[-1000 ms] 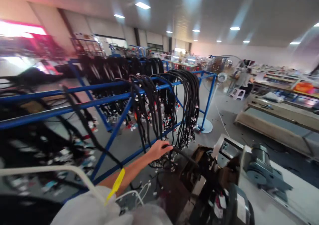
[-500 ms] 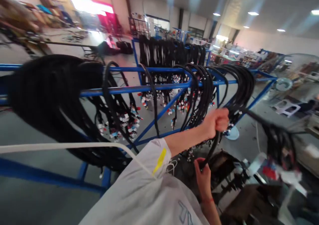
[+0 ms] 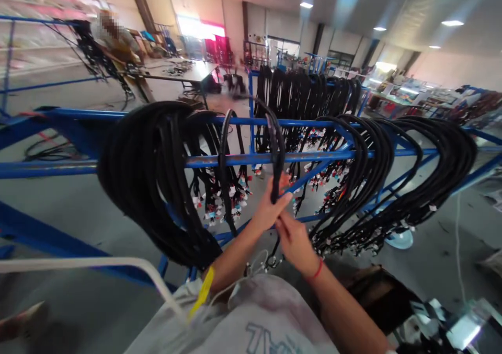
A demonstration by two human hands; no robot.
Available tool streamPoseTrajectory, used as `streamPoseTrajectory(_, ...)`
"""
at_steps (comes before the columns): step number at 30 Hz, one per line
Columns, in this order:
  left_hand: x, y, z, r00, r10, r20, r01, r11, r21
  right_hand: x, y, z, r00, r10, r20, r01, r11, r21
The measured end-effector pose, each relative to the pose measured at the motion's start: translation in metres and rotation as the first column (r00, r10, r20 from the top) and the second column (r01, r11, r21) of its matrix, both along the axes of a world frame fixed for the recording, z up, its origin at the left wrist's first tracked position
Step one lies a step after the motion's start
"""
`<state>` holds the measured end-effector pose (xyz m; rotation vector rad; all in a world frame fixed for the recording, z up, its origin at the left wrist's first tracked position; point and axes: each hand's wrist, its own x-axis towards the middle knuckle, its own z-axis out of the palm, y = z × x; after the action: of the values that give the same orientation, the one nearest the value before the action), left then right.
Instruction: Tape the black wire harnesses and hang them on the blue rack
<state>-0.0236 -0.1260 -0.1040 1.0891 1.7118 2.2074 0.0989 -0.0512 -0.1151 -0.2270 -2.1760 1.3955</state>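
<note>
A black cable harness (image 3: 276,145) is looped over the front rail of a blue metal rack (image 3: 90,163). My left hand (image 3: 269,207) is closed round its hanging part just below the rail. My right hand (image 3: 294,241), with a red band at the wrist, grips the same harness a little lower. To the left hangs a thick bundle of black harnesses (image 3: 152,176). More bundles (image 3: 411,186) with small coloured connectors at their ends hang to the right.
A second blue rack (image 3: 306,90) full of black harnesses stands behind. A person (image 3: 113,37) works at a table at the far left. A white tube (image 3: 98,264) crosses the lower left. A machine (image 3: 443,317) sits at the lower right on the grey floor.
The view swung left along the rack. My left hand lifted the harness from near the machine and laid it over the rail; my right hand came up and took hold of it below.
</note>
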Motion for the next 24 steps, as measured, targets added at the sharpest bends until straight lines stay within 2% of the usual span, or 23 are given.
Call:
streamPoseTrajectory(1, -0.006, -0.004, -0.002, 0.997, -0.074, 0.035, 0.077, 0.994, -0.082, -0.003, -0.005, 0.003, 0.999, 0.041, -0.014, -0.039, 0.994, 0.101)
streamPoseTrajectory(2, -0.012, -0.007, -0.001, 0.994, -0.094, 0.055, 0.101, 0.984, -0.144, -0.004, -0.001, 0.007, 0.998, -0.012, -0.066, 0.025, 0.98, 0.197)
streamPoseTrajectory(3, -0.018, -0.011, 0.0, 0.997, -0.064, 0.052, 0.073, 0.98, -0.186, -0.002, 0.013, 0.01, 0.979, -0.139, -0.147, 0.174, 0.949, 0.262)
streamPoseTrajectory(4, -0.023, -0.015, 0.001, 1.0, 0.001, 0.029, 0.005, 0.978, -0.206, 0.002, 0.037, 0.015, 0.917, -0.312, -0.249, 0.378, 0.88, 0.289)
streamPoseTrajectory(5, -0.027, -0.019, 0.002, 0.997, 0.072, -0.004, -0.072, 0.976, -0.204, 0.008, 0.067, 0.019, 0.778, -0.519, -0.354, 0.614, 0.746, 0.257)
streamPoseTrajectory(6, -0.03, -0.022, 0.001, 0.991, 0.128, -0.035, -0.133, 0.974, -0.182, 0.016, 0.101, 0.024, 0.646, -0.659, -0.385, 0.759, 0.61, 0.23)
streamPoseTrajectory(7, -0.031, -0.025, -0.001, 0.984, 0.166, -0.06, -0.173, 0.974, -0.149, 0.023, 0.135, 0.027, 0.572, -0.739, -0.356, 0.82, 0.526, 0.226)
streamPoseTrajectory(8, -0.03, -0.028, -0.003, 0.977, 0.196, -0.079, -0.204, 0.973, -0.105, 0.03, 0.165, 0.029, 0.556, -0.782, -0.282, 0.83, 0.505, 0.237)
streamPoseTrajectory(9, -0.028, -0.031, -0.006, 0.97, 0.221, -0.097, -0.227, 0.972, -0.055, 0.037, 0.19, 0.031, 0.583, -0.79, -0.189, 0.804, 0.528, 0.273)
streamPoseTrajectory(10, -0.025, -0.035, -0.008, 0.962, 0.245, -0.117, -0.247, 0.969, -0.003, 0.042, 0.208, 0.032, 0.629, -0.77, -0.109, 0.757, 0.573, 0.315)
streamPoseTrajectory(11, -0.022, -0.038, -0.009, 0.952, 0.274, -0.135, -0.269, 0.962, 0.05, 0.046, 0.218, 0.033, 0.67, -0.739, -0.067, 0.708, 0.609, 0.358)
streamPoseTrajectory(12, -0.019, -0.041, -0.009, 0.941, 0.305, -0.149, -0.292, 0.951, 0.1, 0.049, 0.222, 0.034, 0.702, -0.708, -0.073, 0.67, 0.622, 0.405)
streamPoseTrajectory(13, -0.016, -0.045, -0.008, 0.929, 0.336, -0.156, -0.314, 0.937, 0.151, 0.05, 0.22, 0.036, 0.721, -0.682, -0.124, 0.652, 0.608, 0.453)
streamPoseTrajectory(15, -0.011, -0.05, -0.002, 0.909, 0.384, -0.162, -0.339, 0.908, 0.247, 0.049, 0.21, 0.042, 0.728, -0.629, -0.273, 0.659, 0.529, 0.535)
streamPoseTrajectory(17, -0.005, -0.052, 0.005, 0.903, 0.379, -0.205, -0.302, 0.895, 0.327, 0.043, 0.198, 0.051, 0.712, -0.606, -0.354, 0.674, 0.449, 0.587)
streamPoseTrajectory(21, 0.005, -0.045, 0.011, 0.9, 0.272, -0.34, -0.13, 0.913, 0.387, 0.028, 0.189, 0.063, 0.618, -0.733, -0.285, 0.665, 0.293, 0.687)
streamPoseTrajectory(24, 0.014, -0.036, 0.009, 0.913, 0.183, -0.365, -0.056, 0.942, 0.331, 0.02, 0.191, 0.07, 0.562, -0.81, -0.168, 0.552, 0.216, 0.806)
